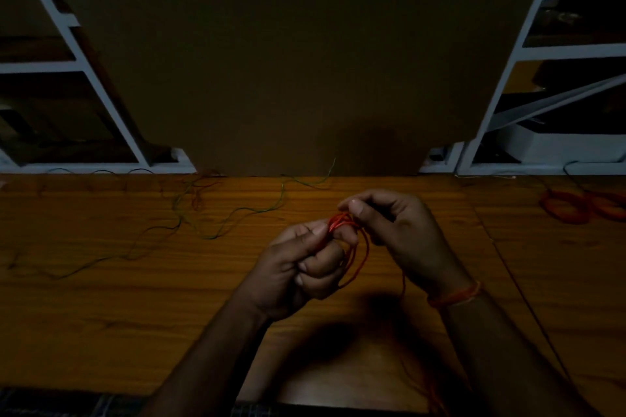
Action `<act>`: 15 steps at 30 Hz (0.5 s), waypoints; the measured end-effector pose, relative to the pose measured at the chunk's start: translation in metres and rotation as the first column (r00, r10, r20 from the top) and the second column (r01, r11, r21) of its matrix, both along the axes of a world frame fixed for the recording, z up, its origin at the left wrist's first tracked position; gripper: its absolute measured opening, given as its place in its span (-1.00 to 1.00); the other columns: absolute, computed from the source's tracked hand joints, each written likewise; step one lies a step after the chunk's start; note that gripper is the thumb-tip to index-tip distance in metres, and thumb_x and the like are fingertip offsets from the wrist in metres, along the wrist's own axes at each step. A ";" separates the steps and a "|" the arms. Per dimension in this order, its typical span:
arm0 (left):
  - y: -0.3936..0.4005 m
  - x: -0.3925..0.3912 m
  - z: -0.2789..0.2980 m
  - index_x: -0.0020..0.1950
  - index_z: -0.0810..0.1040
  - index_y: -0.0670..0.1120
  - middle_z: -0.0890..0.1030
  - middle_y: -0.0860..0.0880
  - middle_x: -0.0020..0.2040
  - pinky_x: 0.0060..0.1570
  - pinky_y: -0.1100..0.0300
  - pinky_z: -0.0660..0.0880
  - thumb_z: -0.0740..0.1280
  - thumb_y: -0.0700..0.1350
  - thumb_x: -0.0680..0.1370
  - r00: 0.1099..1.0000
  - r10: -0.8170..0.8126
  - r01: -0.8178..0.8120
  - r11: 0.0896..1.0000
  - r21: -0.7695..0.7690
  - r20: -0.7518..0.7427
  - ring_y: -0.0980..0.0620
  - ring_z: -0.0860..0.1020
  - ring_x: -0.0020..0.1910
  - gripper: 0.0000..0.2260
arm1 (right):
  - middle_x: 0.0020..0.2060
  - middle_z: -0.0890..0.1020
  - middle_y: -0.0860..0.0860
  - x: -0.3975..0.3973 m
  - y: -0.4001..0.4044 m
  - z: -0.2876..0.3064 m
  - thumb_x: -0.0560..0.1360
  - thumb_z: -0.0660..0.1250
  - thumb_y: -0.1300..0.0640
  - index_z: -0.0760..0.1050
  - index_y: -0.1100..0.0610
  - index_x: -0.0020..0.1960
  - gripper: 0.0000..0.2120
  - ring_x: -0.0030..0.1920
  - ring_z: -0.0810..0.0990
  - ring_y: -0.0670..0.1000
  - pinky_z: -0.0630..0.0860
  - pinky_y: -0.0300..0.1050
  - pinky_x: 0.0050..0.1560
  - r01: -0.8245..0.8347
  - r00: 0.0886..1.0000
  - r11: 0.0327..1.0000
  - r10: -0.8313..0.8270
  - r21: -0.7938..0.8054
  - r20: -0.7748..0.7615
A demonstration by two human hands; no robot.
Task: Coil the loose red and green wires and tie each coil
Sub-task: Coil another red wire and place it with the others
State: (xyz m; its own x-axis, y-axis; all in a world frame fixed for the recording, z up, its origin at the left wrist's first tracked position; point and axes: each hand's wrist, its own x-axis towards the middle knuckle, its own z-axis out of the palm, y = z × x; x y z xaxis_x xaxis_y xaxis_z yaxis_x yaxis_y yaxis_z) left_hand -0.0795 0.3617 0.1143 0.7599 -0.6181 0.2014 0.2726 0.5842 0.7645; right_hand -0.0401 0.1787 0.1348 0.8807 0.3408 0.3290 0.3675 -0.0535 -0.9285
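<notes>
Wooden table (135,315): left hand (298,267), right hand (396,230) grip pinching red wire coil (342,223); green wire (203,220) loose.

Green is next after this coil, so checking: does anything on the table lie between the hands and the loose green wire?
Nothing visible does. The thin loose green wire trails across bare wooden table, to the left of the left hand. Both hands, right hand included, hold the small red wire coil.

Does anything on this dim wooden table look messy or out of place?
Yes. A thin green wire sprawls loose and tangled across the wooden table's left side, uncoiled, while finished red wire coils lie neatly at far right.
</notes>
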 end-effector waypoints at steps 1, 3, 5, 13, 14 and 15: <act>-0.001 -0.001 0.001 0.26 0.46 -0.30 0.18 0.05 -0.40 -0.52 0.25 0.03 0.07 -0.12 0.72 1.000 -0.017 0.016 0.999 -0.033 -0.018 0.17 0.08 -0.54 -0.70 | -0.39 0.57 -0.19 -0.003 0.001 -0.005 0.67 0.25 0.14 0.64 0.27 0.00 -0.75 -0.34 0.52 -0.23 0.38 -0.39 -0.28 0.001 1.000 0.999 -0.001 -0.032 0.004; -0.002 -0.002 0.004 0.34 0.40 -0.31 0.16 0.07 -0.40 -0.51 0.25 0.03 0.10 -0.14 0.72 0.998 -0.036 0.032 0.996 -0.088 -0.042 0.18 0.08 -0.53 -0.70 | -0.40 0.56 -0.13 -0.009 0.006 -0.011 0.69 0.14 -0.05 0.64 0.16 -0.08 -0.59 -0.33 0.50 -0.20 0.37 -0.28 -0.25 0.023 0.999 0.998 -0.024 -0.065 -0.024; -0.006 -0.003 0.007 0.36 0.44 -0.26 0.13 0.08 -0.40 -0.48 0.25 0.04 0.09 -0.14 0.72 1.000 -0.001 -0.002 0.995 -0.103 -0.028 0.19 0.08 -0.52 -0.70 | -0.28 0.65 -0.15 -0.015 0.010 -0.016 0.70 0.02 -0.15 0.65 0.04 -0.05 -0.51 -0.22 0.59 -0.18 0.43 -0.27 -0.18 0.052 0.994 0.999 -0.052 -0.006 -0.094; -0.011 -0.002 0.002 0.56 0.20 -0.33 0.27 0.07 -0.34 -0.39 0.27 0.17 -0.05 -0.13 0.74 0.982 0.112 -0.134 0.980 -0.145 -0.150 0.20 0.24 -0.45 -0.56 | -0.32 0.51 -0.08 -0.022 0.017 -0.039 0.62 0.10 -0.20 0.51 0.11 0.00 -0.59 -0.34 0.45 -0.12 0.34 -0.18 -0.31 0.050 0.998 0.999 -0.049 0.019 -0.041; -0.012 -0.002 0.000 0.55 0.21 -0.33 0.27 0.07 -0.34 -0.38 0.27 0.17 -0.06 -0.12 0.74 0.980 0.122 -0.145 0.979 -0.146 -0.159 0.20 0.24 -0.45 -0.55 | -0.34 0.50 -0.06 -0.022 0.017 -0.039 0.62 0.08 -0.20 0.50 0.14 -0.02 -0.57 -0.35 0.44 -0.09 0.34 -0.15 -0.32 0.065 0.998 0.998 -0.065 0.009 -0.021; -0.012 -0.002 -0.001 0.55 0.23 -0.33 0.28 0.07 -0.33 -0.38 0.27 0.17 -0.06 -0.11 0.74 0.978 0.125 -0.151 0.977 -0.152 -0.168 0.20 0.24 -0.45 -0.56 | -0.35 0.50 -0.04 -0.022 0.017 -0.040 0.64 0.07 -0.19 0.50 0.16 -0.03 -0.55 -0.36 0.44 -0.07 0.34 -0.11 -0.32 0.083 0.997 0.997 -0.083 -0.009 0.000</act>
